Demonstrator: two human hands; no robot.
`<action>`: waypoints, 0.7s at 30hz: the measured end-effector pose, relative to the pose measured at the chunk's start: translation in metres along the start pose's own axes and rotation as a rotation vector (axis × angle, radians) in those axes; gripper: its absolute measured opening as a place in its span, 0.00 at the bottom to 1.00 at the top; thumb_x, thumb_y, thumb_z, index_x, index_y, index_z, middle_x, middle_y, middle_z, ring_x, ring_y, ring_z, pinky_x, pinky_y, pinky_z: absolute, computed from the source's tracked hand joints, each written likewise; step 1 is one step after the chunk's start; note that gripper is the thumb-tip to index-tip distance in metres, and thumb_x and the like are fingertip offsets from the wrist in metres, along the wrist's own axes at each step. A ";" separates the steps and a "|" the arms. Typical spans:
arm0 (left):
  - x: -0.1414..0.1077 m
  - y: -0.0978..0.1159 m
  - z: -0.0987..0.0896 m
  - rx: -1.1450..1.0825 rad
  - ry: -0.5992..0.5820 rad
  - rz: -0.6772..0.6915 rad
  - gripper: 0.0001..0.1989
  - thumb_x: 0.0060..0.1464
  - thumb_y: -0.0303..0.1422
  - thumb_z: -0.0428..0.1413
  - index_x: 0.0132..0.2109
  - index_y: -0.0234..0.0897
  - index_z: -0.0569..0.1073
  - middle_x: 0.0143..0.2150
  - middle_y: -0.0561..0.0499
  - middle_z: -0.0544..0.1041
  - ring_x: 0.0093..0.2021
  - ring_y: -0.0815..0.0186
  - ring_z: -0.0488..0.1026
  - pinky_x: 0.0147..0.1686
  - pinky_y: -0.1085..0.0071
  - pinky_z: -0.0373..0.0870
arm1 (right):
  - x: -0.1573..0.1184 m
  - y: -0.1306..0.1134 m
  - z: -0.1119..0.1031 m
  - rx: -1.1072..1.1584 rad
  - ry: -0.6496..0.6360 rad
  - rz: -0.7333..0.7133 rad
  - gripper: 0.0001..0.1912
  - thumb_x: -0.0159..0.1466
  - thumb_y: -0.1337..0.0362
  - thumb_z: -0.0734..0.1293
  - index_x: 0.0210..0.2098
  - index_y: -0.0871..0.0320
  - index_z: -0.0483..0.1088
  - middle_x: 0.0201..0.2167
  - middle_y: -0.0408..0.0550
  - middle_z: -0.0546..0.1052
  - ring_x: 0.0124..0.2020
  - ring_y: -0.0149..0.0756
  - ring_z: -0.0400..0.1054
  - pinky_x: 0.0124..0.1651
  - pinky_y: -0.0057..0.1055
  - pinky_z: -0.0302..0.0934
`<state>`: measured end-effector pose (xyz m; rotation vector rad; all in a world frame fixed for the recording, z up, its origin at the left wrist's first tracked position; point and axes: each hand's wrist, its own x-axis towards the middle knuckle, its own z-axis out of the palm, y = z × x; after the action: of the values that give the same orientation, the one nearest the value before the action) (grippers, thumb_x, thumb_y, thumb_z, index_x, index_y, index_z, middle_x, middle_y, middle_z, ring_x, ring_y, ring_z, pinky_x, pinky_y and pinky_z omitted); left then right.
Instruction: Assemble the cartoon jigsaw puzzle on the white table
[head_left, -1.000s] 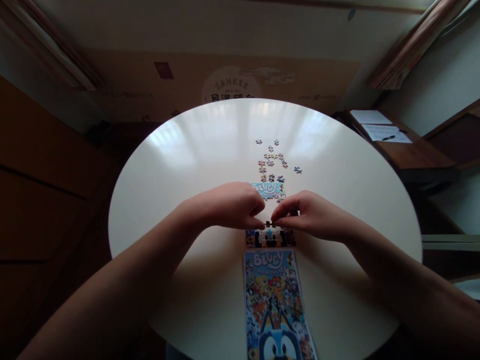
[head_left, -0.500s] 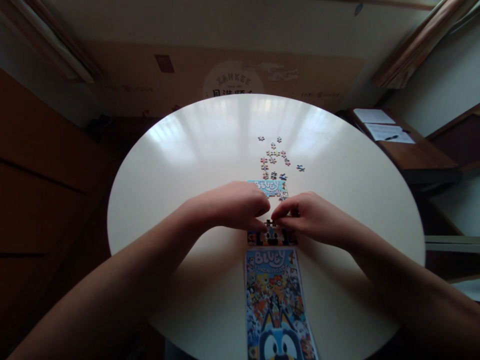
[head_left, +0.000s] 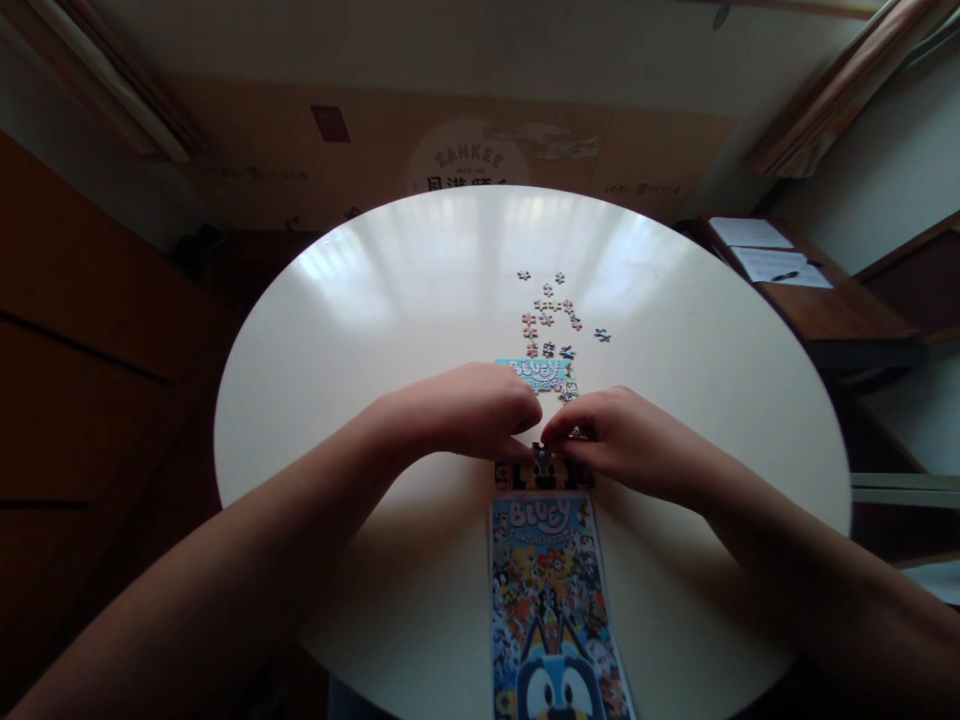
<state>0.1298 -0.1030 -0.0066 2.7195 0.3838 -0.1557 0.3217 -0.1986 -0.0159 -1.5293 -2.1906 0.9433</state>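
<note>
A lower strip of jigsaw puzzle, dark with a blue dog face, lies on the white table under both hands. My left hand has curled fingers, and its thumb presses on the strip's upper left edge. My right hand pinches a small dark puzzle piece at the strip's top edge; the fingertips partly cover it. Just beyond my hands is a joined light-blue puzzle section with "BLUEY" lettering, its left end hidden by my left hand. Nearer me lies the Bluey picture sheet.
Several loose puzzle pieces are scattered beyond the light-blue section, one apart at the right. The round white table has a curved edge. At the right, a brown side table bears papers and a pen.
My right fingertips have shifted very slightly left and down at the strip's top edge. My left hand stays nearly still. The whole view has moved a little.
</note>
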 end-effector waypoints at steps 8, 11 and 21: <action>0.000 -0.001 0.001 -0.009 -0.005 -0.002 0.14 0.50 0.36 0.60 0.22 0.37 0.67 0.19 0.54 0.66 0.20 0.70 0.55 0.22 0.68 0.48 | -0.002 -0.006 0.002 -0.114 -0.004 -0.052 0.13 0.60 0.74 0.64 0.31 0.55 0.79 0.28 0.41 0.80 0.30 0.30 0.70 0.34 0.28 0.57; 0.000 -0.001 0.002 -0.005 0.002 0.006 0.14 0.50 0.36 0.61 0.22 0.37 0.68 0.19 0.54 0.66 0.20 0.70 0.54 0.22 0.68 0.48 | -0.003 -0.005 0.002 -0.123 -0.006 -0.050 0.13 0.61 0.74 0.64 0.32 0.54 0.79 0.29 0.42 0.80 0.29 0.30 0.70 0.33 0.28 0.57; 0.000 -0.001 0.001 -0.021 0.013 0.000 0.14 0.49 0.34 0.60 0.21 0.37 0.65 0.18 0.55 0.64 0.20 0.71 0.54 0.21 0.68 0.47 | -0.002 -0.007 0.003 -0.145 -0.009 -0.072 0.12 0.61 0.75 0.64 0.31 0.56 0.79 0.30 0.44 0.79 0.31 0.31 0.70 0.36 0.28 0.59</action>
<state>0.1291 -0.1027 -0.0082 2.7013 0.3874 -0.1336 0.3151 -0.2027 -0.0131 -1.4991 -2.3487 0.7863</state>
